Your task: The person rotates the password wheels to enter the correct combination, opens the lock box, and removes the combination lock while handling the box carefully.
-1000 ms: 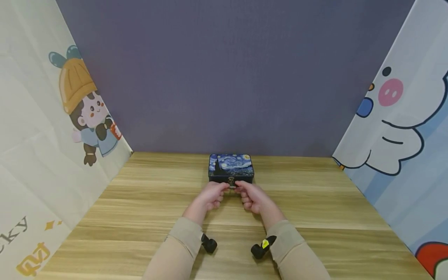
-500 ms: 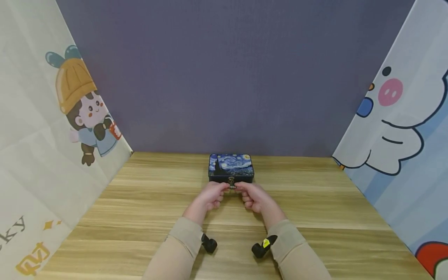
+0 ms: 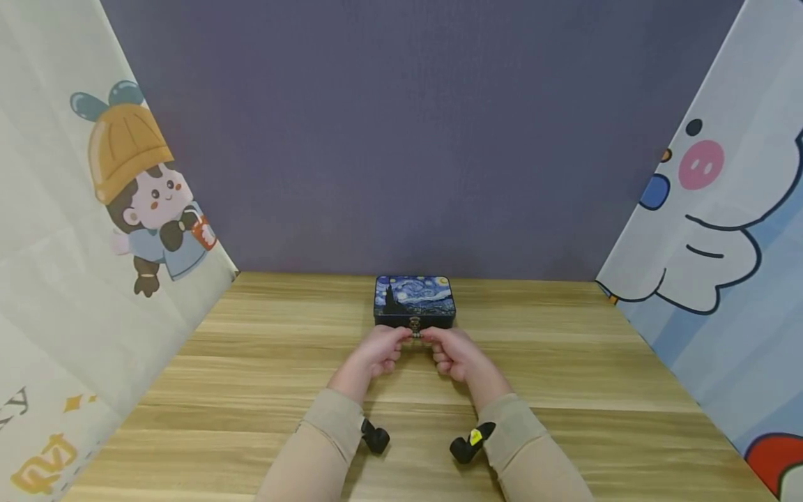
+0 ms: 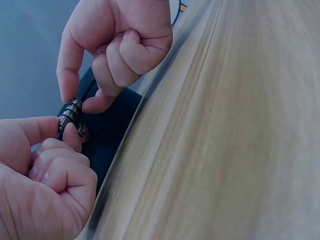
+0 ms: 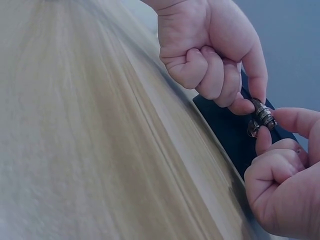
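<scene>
Nearest, two beige sleeves (image 3: 314,450) reached in over the wooden bench (image 3: 263,362), a small black camera (image 3: 375,439) at the inner side of each cuff. Beyond them, the left hand (image 3: 378,351) and the right hand (image 3: 460,354) met near the middle. Each pinched one end of a small metal lock (image 4: 70,114) between thumb and forefinger, the gap between those two narrow; the other fingers were curled into the palm. The lock, with ringed dials along its barrel, sat at the near face of a dark box (image 3: 414,296), just below a brass clasp (image 3: 415,323). Whether its loop was fastened could not be told.

The box lay flat, lid down, at the far middle of the bench, near the grey wall (image 3: 414,139). A printed sheet (image 3: 37,174) stood to the left.

The hold looked fussy: with so little metal to grip, a fingertip could have slid off an end or nudged a dial out of place. Uneven pulling from left and right might have strained the clasp, and since neither hand steadied the box, a tug could have dragged it nearer.
</scene>
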The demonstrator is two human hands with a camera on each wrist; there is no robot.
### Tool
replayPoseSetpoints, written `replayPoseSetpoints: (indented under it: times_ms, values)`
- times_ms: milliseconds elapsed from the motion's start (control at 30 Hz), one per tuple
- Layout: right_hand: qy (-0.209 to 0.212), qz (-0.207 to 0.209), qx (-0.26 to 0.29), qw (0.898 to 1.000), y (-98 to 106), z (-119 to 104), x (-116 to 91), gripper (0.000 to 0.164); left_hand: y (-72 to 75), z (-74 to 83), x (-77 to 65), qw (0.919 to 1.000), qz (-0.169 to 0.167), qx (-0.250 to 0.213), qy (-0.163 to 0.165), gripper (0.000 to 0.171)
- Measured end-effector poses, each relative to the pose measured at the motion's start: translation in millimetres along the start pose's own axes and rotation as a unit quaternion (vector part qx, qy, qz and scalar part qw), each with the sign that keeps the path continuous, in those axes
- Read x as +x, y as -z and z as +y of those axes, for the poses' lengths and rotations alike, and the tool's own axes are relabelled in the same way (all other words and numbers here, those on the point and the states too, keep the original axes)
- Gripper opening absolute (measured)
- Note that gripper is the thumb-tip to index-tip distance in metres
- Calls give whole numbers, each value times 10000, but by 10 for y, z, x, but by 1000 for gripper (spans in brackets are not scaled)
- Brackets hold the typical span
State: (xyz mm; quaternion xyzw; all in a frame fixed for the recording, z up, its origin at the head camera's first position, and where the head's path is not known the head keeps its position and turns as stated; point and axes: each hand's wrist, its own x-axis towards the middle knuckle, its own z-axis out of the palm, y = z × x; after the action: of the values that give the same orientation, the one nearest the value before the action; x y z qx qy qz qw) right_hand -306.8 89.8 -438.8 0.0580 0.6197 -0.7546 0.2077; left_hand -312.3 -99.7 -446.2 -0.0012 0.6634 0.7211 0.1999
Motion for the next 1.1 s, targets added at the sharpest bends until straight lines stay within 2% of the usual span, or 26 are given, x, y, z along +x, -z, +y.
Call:
replayPoseSetpoints:
  times_ms: [1100]
  values:
    - [-20, -3, -8, 10000, -3, 5, 10, 20, -10, -21, 39, 10000, 45, -14, -7, 37]
